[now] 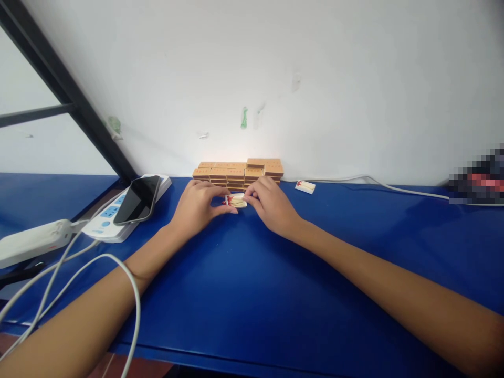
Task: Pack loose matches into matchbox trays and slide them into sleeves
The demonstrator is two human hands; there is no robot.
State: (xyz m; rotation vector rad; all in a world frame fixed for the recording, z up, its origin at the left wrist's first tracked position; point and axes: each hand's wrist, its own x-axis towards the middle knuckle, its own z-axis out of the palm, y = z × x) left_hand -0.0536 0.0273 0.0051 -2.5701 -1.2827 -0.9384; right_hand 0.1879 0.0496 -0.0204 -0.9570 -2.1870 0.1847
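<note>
Between my two hands lies a small white matchbox tray [237, 201] of matches with red heads, low over the blue table. My left hand [199, 203] pinches its left end between thumb and fingers, at the red heads. The right end is held by the closed fingertips of my right hand [271, 205]. Just behind them stand stacked orange-brown matchboxes [236, 172] against the wall, partly hidden by my hands. To the right of the stack a second white tray of matches [305, 187] rests on the table.
A white power strip [106, 228] with a dark phone [137, 199] on it lies at the left. White cables [136, 294] loop over my left forearm. Another cable [413, 192] runs along the wall at right, near a pixelated patch. A dark metal frame [74, 100] slants at the left.
</note>
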